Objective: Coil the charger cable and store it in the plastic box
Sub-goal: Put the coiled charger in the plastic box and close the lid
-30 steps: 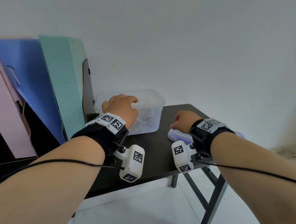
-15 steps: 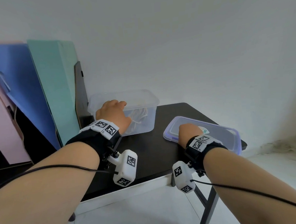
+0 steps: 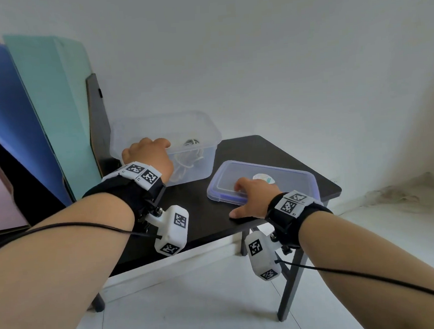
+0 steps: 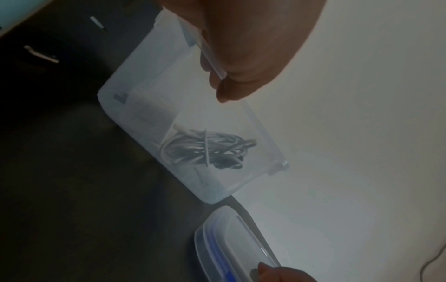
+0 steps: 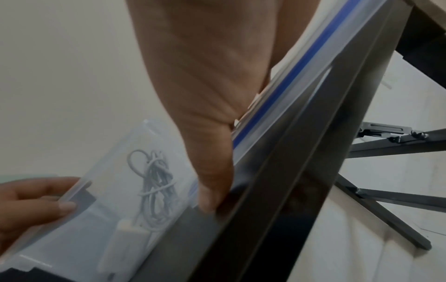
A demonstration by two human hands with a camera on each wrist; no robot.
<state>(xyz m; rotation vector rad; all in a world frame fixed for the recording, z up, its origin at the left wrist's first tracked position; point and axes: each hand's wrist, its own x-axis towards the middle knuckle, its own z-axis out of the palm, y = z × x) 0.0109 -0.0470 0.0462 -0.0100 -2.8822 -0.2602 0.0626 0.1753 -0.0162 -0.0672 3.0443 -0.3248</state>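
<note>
Charger cable coiled inside the plastic box, centre of frame.
My left hand point(image 3: 147, 156) grips the plastic box point(image 3: 203, 129) rim; my right hand point(image 3: 251, 198) lies flat, fingers relaxed, on the lid point(image 3: 294, 182) atop the desk point(image 3: 204, 216); charger cable point(image 4: 205, 148) inside.

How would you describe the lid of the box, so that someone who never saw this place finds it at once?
Start at the small black folding table against the white wall. On its right half, beside the open clear plastic box holding the coiled white charger cable, lies a flat rectangular translucent lid under the right hand. Only it has a blue rim seal and a round sticker.
</note>
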